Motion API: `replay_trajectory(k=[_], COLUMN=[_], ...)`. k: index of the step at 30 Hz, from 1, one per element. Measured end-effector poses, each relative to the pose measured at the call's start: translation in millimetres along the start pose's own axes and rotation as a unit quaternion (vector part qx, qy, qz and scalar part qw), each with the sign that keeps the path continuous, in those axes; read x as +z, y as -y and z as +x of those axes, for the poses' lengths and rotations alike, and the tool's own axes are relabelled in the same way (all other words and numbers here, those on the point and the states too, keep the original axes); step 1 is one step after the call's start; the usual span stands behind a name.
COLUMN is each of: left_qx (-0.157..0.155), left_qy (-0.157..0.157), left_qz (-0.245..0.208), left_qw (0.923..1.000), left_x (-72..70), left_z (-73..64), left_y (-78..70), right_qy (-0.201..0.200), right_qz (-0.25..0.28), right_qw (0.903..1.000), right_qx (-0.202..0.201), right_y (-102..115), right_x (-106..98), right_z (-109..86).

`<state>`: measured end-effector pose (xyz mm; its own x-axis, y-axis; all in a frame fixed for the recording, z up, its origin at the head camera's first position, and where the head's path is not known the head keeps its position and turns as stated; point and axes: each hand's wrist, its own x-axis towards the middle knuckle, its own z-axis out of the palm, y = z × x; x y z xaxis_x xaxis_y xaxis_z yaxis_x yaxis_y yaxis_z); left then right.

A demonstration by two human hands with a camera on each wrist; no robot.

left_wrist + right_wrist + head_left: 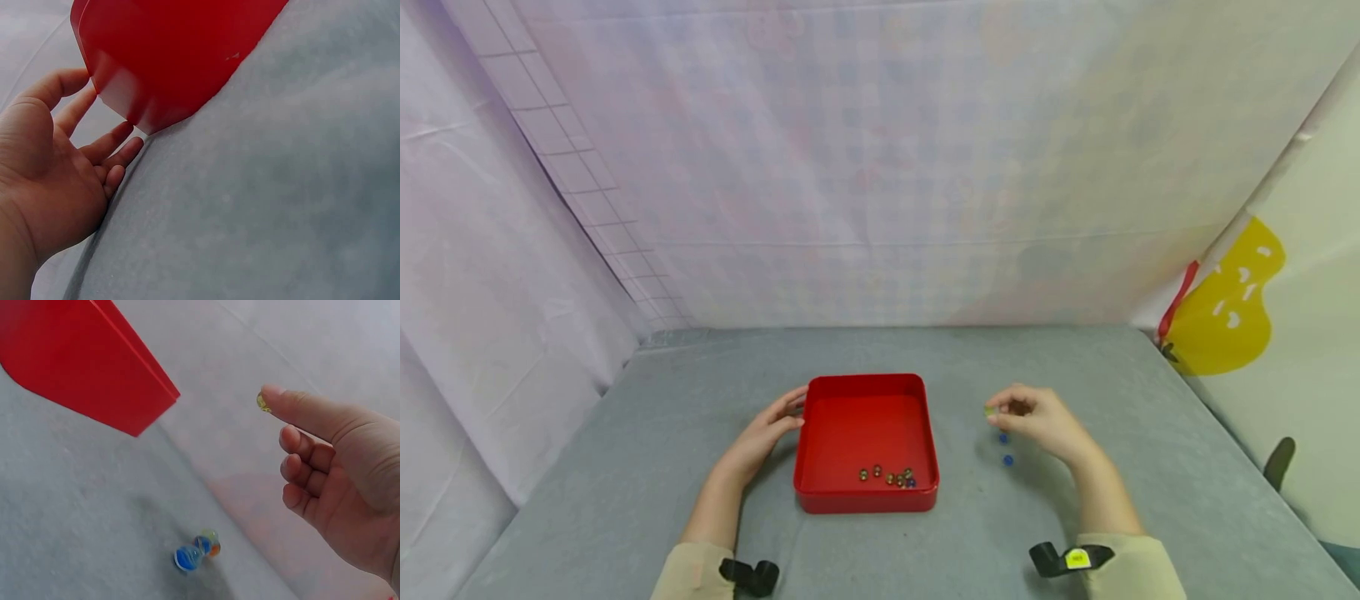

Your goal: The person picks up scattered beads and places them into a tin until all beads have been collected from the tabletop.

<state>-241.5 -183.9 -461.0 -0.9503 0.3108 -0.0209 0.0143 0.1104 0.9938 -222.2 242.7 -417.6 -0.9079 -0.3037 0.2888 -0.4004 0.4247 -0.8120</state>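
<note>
left hand [766, 435] — loosely spread, touching red tray [865, 427] | right hand [1037, 417] — pinching yellowish marble [262, 403]

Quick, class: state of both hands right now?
Left hand: open, touching the red square tray from outside.
Right hand: closed, pinching a small round translucent yellow marble.

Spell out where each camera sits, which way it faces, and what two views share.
Head: worn on the head, facing forward and down at the red tray on gray cloth; left hand, right hand, forearms and sleeves show.
Left wrist: on that wrist, facing the left hand touching the red tray; that hand shows.
Right wrist: on that wrist, facing the right hand holding a yellow glass marble, with blue glass marbles in view; that hand shows.
Both wrist views share the red tray.
</note>
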Motion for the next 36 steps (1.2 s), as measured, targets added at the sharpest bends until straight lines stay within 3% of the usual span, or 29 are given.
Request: replay_trajectory(k=[8, 13, 20, 25, 29, 36], left_qx=[-0.001, -0.004, -0.008, -0.008, -0.006, -0.003], left_qy=[-0.002, -0.003, -0.002, -0.002, -0.001, 0.001], left_qz=[0.001, 0.001, -0.002, -0.001, -0.002, -0.001], left_qw=[1.0000, 1.0000, 1.0000, 1.0000, 1.0000, 1.0000], left_x=[0.1, 0.3, 1.0, 0.4, 0.1, 0.1], left_z=[0.2, 0.1, -0.9, -0.6, -0.2, -0.6], left_y=[0.3, 0.3, -0.7, -0.1, 0.4, 0.1], right_qy=[-0.011, -0.015, -0.014, -0.003, 0.000, -0.016], right_qz=[0.006, 0.001, -0.006, -0.004, 0.005, 0.010], right_qw=[0.9990, 0.9992, 0.9994, 0.9998, 0.9998, 0.9990], right_qx=[-0.042, -0.036, -0.032, -0.017, -0.020, -0.040], right_y=[10, 19, 60, 67, 65, 35], right_x=[10, 14, 20, 27, 32, 43], right_z=[4.4, 4.9, 1.7, 2.9, 4.4, 10.7])
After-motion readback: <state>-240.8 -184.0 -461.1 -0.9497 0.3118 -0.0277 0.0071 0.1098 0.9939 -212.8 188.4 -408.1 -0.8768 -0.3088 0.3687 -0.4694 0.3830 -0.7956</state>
